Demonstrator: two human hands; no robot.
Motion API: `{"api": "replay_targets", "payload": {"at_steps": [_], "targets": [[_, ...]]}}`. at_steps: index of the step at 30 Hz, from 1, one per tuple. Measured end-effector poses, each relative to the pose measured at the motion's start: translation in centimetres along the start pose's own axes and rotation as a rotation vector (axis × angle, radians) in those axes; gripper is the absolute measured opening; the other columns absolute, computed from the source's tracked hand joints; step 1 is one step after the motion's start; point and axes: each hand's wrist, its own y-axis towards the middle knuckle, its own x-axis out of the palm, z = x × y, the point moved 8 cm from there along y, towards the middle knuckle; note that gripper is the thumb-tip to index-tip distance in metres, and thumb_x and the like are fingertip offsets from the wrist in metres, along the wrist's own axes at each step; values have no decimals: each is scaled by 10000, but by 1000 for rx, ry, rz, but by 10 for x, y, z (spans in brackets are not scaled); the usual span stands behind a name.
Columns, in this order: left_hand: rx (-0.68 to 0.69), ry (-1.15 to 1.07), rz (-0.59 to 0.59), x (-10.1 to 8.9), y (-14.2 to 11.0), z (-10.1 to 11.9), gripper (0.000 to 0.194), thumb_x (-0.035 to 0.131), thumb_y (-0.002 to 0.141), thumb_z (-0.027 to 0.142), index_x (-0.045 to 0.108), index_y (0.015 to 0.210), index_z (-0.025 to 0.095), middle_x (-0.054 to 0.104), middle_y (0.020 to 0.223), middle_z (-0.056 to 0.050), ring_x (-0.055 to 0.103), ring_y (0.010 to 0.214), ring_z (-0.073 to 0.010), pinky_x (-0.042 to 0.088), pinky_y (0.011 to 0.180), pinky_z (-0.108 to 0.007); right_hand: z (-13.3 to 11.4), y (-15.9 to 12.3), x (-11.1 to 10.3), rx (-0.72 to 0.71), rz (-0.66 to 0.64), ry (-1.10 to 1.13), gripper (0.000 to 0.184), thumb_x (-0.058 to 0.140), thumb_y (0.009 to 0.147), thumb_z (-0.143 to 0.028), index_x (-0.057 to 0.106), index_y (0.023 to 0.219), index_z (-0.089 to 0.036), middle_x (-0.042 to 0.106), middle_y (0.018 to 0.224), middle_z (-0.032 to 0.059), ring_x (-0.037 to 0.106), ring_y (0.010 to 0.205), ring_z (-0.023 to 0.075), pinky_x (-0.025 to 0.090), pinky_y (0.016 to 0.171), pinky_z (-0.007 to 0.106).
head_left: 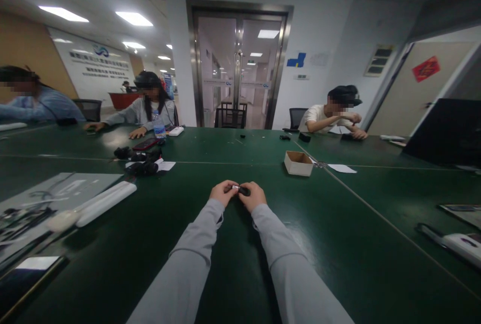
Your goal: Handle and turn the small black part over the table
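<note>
Out in front of me, just over the green table [233,264], both hands meet at a small black object with a shiny metal-looking part [245,191]. My left hand [221,191] is closed in a pinch at its shiny end. Fingers of my right hand [256,195] grip the black end. The object is too small and too covered by fingertips to name its kind.
Beyond my right hand stands an open cardboard box [298,164]. Left lie black straps or gear [143,163], a water bottle [159,126], a white tube-like item [107,203] and a phone [28,281]. Three people sit across the table. A dark monitor [447,136] stands right.
</note>
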Motion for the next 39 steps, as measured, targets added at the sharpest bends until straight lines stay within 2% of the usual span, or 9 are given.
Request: {"api": "replay_targets", "payload": {"at_steps": [4, 7, 12, 16, 19, 26, 39], "targets": [[21, 58, 31, -4, 1, -2, 174, 627, 650, 244, 642, 803, 162, 646, 725, -54, 600, 662, -142, 484, 613, -241, 23, 2, 14, 165, -72, 385, 271, 632, 605, -135, 640, 873, -179, 585, 751, 16, 555, 583, 130, 468, 559, 252], [14, 122, 74, -7, -1, -2, 177, 621, 655, 261, 640, 802, 165, 645, 725, -50, 597, 664, -139, 479, 608, -237, 29, 2, 23, 245, -145, 680, 292, 599, 617, -109, 612, 905, -158, 584, 680, -1, 543, 476, 101, 450, 443, 215], [-18, 123, 62, -7, -3, 0, 191, 601, 677, 282, 622, 813, 151, 638, 670, -38, 593, 606, -124, 477, 581, -224, 31, 3, 17, 282, -110, 879, 319, 613, 603, -92, 579, 917, -136, 569, 747, 7, 561, 446, 88, 463, 411, 200], [-105, 89, 53, -6, -4, 0, 207, 566, 706, 328, 607, 786, 141, 632, 633, -41, 584, 553, -123, 468, 521, -219, 32, 3, 16, 280, -119, 940, 324, 662, 589, -93, 588, 903, -123, 580, 764, 27, 586, 481, 110, 500, 460, 226], [-112, 109, 43, -6, -6, 4, 249, 542, 720, 381, 608, 768, 145, 625, 611, -35, 576, 535, -122, 461, 507, -217, 32, 3, 16, 274, -128, 977, 322, 674, 588, -79, 599, 898, -125, 581, 794, 35, 595, 498, 112, 514, 477, 230], [-123, 294, 47, -12, -9, 11, 389, 442, 755, 516, 612, 711, 169, 619, 573, -20, 572, 521, -118, 438, 508, -205, 29, 1, 17, 280, -170, 1033, 322, 676, 591, -54, 610, 897, -131, 573, 828, 49, 609, 516, 117, 527, 491, 221], [-126, 314, 56, -13, -11, 16, 448, 404, 767, 547, 630, 718, 163, 619, 559, -21, 572, 502, -113, 442, 537, -211, 27, 1, 17, 249, -191, 1057, 379, 725, 542, -130, 613, 904, -138, 575, 840, 46, 618, 534, 131, 514, 489, 216]]}}
